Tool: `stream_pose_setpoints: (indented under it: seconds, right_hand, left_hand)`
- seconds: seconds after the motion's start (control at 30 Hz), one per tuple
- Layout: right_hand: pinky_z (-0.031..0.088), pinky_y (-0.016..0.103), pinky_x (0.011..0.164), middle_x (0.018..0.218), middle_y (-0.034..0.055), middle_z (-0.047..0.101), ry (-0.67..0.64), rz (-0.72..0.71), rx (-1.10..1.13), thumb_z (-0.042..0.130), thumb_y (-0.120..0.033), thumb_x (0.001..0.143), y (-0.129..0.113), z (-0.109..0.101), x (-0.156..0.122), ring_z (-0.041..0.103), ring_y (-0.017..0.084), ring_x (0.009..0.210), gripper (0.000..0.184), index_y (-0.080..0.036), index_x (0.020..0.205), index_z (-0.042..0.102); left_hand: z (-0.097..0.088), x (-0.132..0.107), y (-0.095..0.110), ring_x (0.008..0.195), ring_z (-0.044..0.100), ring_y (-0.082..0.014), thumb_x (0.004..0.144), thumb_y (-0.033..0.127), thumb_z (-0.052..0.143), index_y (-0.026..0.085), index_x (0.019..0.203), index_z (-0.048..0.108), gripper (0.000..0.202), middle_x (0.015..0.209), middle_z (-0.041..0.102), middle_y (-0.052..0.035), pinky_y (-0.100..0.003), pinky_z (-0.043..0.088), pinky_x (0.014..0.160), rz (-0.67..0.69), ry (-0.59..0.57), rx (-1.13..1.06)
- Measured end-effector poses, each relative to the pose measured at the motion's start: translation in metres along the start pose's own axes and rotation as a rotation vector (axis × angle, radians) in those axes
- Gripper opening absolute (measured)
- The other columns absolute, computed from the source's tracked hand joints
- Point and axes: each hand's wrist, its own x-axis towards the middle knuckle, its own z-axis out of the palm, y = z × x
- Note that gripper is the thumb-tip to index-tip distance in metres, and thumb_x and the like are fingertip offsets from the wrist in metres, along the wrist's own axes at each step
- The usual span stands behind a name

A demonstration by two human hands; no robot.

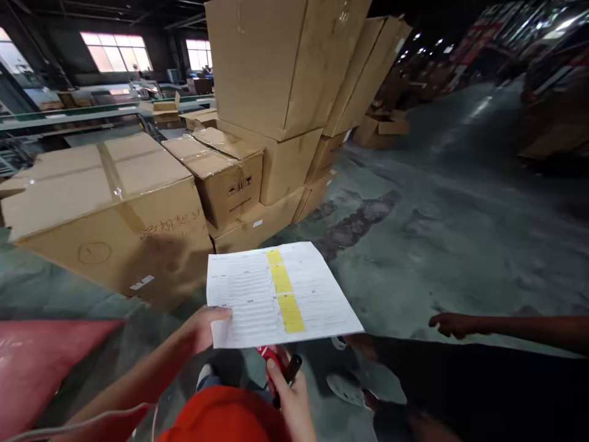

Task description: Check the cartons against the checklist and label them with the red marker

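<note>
Head view: we hold a printed sheet (248,288) above the floor (442,245).
Our left hand (202,326) pinches its left edge; our right hand (293,396), lower down, grips a black pen-like tool (293,367) and a red object (270,355) we cannot identify. Supported at one edge, the sheet could sag or slip if the pinch loosens; sharing one grip, either item could drop.

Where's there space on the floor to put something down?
Bare floor lies right of the stacked boxes, beyond the paper and another person's hand. It's crowded at left by a big box and red surface, and below the paper by shoes.
</note>
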Motion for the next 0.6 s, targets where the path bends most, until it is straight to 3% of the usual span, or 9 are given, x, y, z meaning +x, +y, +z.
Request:
stream_pose_setpoints:
  seconds: [0.1,0.2,0.3,0.43,0.6]
  right_hand:
    - [0.040,0.023,0.049,0.061,0.0024,0.058,-0.112,0.043,-0.052,0.066,-0.062,0.079,0.006,0.010,0.002,0.048,0.012,0.051,0.051,-0.013,0.094,0.070]
    - [0.051,0.026,0.062,0.083,0.0085,0.070,-0.191,-0.046,-0.129,0.061,-0.057,0.085,0.005,0.019,0.001,0.059,0.015,0.063,0.053,-0.014,0.116,0.067]
    - [0.056,0.031,0.076,0.106,0.0126,0.072,-0.239,-0.140,-0.206,0.057,-0.053,0.089,0.006,0.027,-0.002,0.068,0.019,0.078,0.048,-0.016,0.117,0.068]
    - [0.051,0.035,0.100,0.115,0.0115,0.071,-0.227,-0.204,-0.243,0.056,-0.049,0.090,0.022,0.030,-0.007,0.066,0.025,0.110,0.041,-0.021,0.116,0.070]
    - [0.052,0.036,0.100,0.119,0.0121,0.069,-0.207,-0.188,-0.264,0.057,-0.048,0.090,0.034,0.023,-0.012,0.066,0.025,0.113,0.041,-0.021,0.118,0.070]
  left_hand:
    - [0.000,0.007,-0.013,0.108,0.067,-0.0362,0.065,0.030,0.073,0.012,0.090,0.076,0.031,0.102,0.076,-0.0181,-0.049,0.046,0.102,-0.080,-0.094,-0.055]
    - [-0.006,0.011,-0.019,0.116,0.063,-0.0329,0.068,0.031,0.073,0.013,0.096,0.075,0.034,0.107,0.076,-0.0144,-0.042,0.043,0.106,-0.067,-0.113,-0.116]
    - [-0.015,0.009,-0.026,0.120,0.061,-0.0299,0.072,0.031,0.073,0.017,0.098,0.076,0.030,0.106,0.076,-0.0096,-0.038,0.042,0.108,-0.044,-0.084,-0.156]
    - [-0.020,0.000,-0.034,0.124,0.059,-0.0339,0.071,0.030,0.074,0.019,0.092,0.076,0.024,0.108,0.076,-0.0115,-0.043,0.041,0.109,-0.074,-0.056,-0.167]
    - [-0.011,-0.009,-0.040,0.124,0.058,-0.0355,0.070,0.025,0.074,0.019,0.086,0.075,0.018,0.105,0.076,-0.0130,-0.046,0.039,0.110,-0.077,-0.021,-0.178]
